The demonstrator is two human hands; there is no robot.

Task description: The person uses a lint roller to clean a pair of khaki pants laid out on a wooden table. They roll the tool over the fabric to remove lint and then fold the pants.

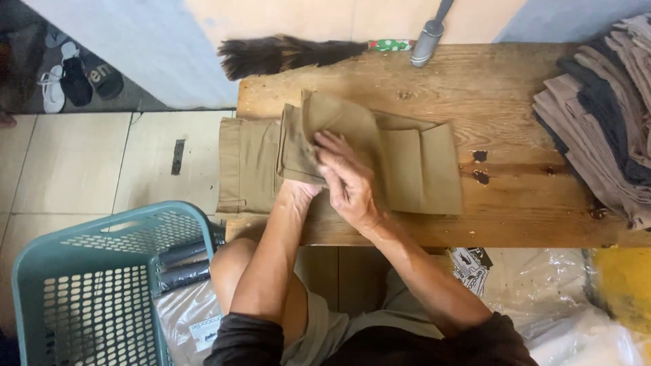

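Khaki trousers [407, 166] lie across the wooden tabletop [515, 102], one end hanging over its left edge. Both forearms reach up from the lap, crossing at the wrists. The right hand [349, 183] presses flat on a folded flap; the left hand [302, 186] slips beneath it, grip hidden.

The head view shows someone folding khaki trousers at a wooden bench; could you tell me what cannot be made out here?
- Left hand: fingers tucked under the khaki trousers; grip hidden.
- Right hand: palm faces down, so its hold is unclear.
- Stack of folded garments: cut off by the right edge.
- Grey handle: top cut off by the upper edge.
- Teal basket: cut off by the bottom edge.
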